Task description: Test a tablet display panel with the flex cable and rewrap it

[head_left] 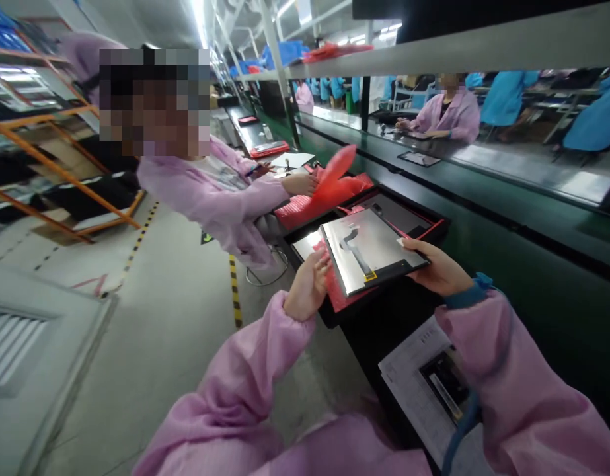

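A flat display panel (351, 254), its silvery back up with a grey ribbon cable (355, 248) and a yellow-edged connector, is tilted over a black tray (436, 228). My right hand (441, 268) grips its right edge, thumb on top near a small white tab. At the panel's left edge is my left hand (308, 284), fingers loosely stretched and apart; whether they touch the edge is hard to see. Beneath the panel lies red bubble wrap (342, 301) in the tray, along with another shiny panel, partly hidden.
A co-worker in a pink smock (200, 192) at left handles a red bubble-wrap bag (329, 182) beyond the tray. Printed sheets (408, 370) with a dark picture lie by my right forearm. A blue wrist strap (466, 297) trails a cord. Another panel (418, 158) lies across the green bench.
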A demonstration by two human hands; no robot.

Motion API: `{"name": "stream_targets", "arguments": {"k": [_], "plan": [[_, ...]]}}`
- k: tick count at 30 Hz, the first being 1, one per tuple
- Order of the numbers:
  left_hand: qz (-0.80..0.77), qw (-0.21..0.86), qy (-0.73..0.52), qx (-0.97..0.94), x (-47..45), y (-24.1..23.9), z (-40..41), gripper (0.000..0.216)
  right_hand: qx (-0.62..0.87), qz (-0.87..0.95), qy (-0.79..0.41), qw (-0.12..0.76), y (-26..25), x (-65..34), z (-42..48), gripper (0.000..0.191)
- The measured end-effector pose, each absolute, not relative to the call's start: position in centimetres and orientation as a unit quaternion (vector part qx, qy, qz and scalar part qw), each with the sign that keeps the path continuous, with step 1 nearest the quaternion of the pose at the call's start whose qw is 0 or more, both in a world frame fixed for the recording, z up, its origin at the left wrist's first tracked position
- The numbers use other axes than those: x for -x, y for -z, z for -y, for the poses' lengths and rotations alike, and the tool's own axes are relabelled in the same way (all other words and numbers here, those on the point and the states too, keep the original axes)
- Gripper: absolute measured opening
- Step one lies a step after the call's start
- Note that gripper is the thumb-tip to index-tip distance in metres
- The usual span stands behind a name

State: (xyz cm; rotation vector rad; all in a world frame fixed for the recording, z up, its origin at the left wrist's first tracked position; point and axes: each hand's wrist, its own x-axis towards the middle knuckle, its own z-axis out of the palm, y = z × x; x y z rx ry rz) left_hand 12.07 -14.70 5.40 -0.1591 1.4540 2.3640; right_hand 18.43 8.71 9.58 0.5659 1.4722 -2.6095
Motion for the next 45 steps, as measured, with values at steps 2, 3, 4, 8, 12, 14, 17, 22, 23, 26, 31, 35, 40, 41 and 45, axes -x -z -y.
{"name": "stream_targets", "arguments": {"k": [2,3,4,8,12,14,17,22,23,26,31,35,40,41,45], "plan": [[-0.464,0.236,-0.848,0.101,-13.8,-6.1,14.7,0.019,-0.217,-0.458,0.861,0.039,-10.0,-19.6,-8.0,0.019],[-0.449,0.248,-0.849,0.124,-14.6,-6.4,14.6,0.015,-0.229,-0.452,0.862,0.035,-10.1,-20.3,-7.8,0.019],[-0.443,0.247,-0.85,0.142,-15.6,-6.7,14.6,0.012,-0.236,-0.451,0.86,0.033,-10.0,-21.0,-7.6,0.018],[-0.431,0.174,-0.867,0.182,-20.2,-6.5,14.8,0.016,-0.251,-0.456,0.853,0.026,-8.2,-24.1,-7.5,0.015],[-0.405,0.128,-0.885,0.192,-24.0,-5.0,14.7,0.025,-0.248,-0.455,0.855,0.024,-5.7,-26.9,-7.6,0.01],[-0.397,0.124,-0.889,0.19,-25.0,-4.5,14.4,0.032,-0.256,-0.457,0.852,0.02,-4.7,-27.8,-7.5,0.006],[-0.413,0.191,-0.879,0.145,-25.8,-4.1,14.0,0.036,-0.255,-0.478,0.841,0.006,-4.1,-28.5,-7.4,0.007],[-0.432,0.266,-0.852,0.131,-26.6,-3.2,13.4,0.027,-0.231,-0.52,0.822,0.007,-4.8,-28.6,-6.9,0.008],[-0.428,0.259,-0.855,0.136,-26.7,-2.9,13.2,0.026,-0.228,-0.521,0.822,0.007,-5.0,-28.6,-6.8,0.009],[-0.405,0.239,-0.871,0.144,-27.0,-2.0,12.9,0.024,-0.223,-0.51,0.831,0.016,-5.3,-29.1,-6.9,0.014],[-0.363,0.211,-0.89,0.177,-27.6,-1.4,12.2,0.023,-0.222,-0.461,0.859,0.009,-4.4,-30.6,-7.0,0.014],[-0.379,0.18,-0.89,0.179,-27.9,-1.6,11.6,0.024,-0.222,-0.451,0.864,-0.01,-3.9,-30.9,-6.5,0.016],[-0.414,0.178,-0.879,0.153,-27.6,-1.5,11.7,0.031,-0.233,-0.399,0.887,0.009,-4.5,-31.1,-6.7,0.015],[-0.417,0.18,-0.879,0.148,-27.5,-1.4,11.9,0.032,-0.22,-0.397,0.891,0.01,-4.6,-31.3,-6.8,0.012],[-0.422,0.214,-0.87,0.141,-27.3,-1.8,12.8,0.035,-0.177,-0.432,0.884,-0.016,-5.0,-32.5,-6.6,0.02]]}}
